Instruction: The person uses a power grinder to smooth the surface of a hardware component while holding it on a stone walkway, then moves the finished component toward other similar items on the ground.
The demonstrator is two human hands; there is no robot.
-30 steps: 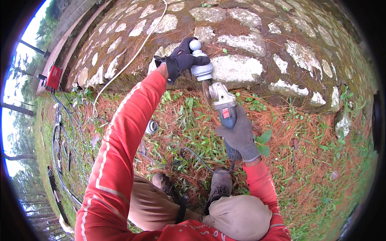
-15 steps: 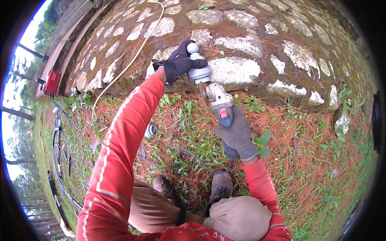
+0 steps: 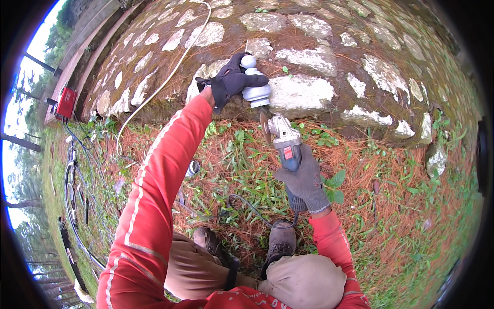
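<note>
My left hand [image 3: 232, 80], in a dark glove, is closed around a pale grey turned metal finial [image 3: 257, 95] with a ball at its top. It holds the piece against the foot of the stone wall. In a grey knit glove, my right hand [image 3: 304, 177] grips an angle grinder [image 3: 286, 138] by its body. The grinder's thin brown disc [image 3: 265, 127] sits just below the finial's lower end, with a small gap between them. A second short grey metal piece [image 3: 193, 168] lies in the grass beside my left forearm.
A sloping stone wall [image 3: 314, 59] rises ahead. A pale hose [image 3: 154, 95] runs down it on the left. Far left are a red box-shaped machine [image 3: 66, 103] and black cables [image 3: 69, 190]. The grinder's cord [image 3: 257, 212] loops near my boots [image 3: 282, 239].
My right hand has drawn the grinder slightly down, and its disc has come away from the finial's lower end. The left hand keeps its hold, shifted very slightly right.
</note>
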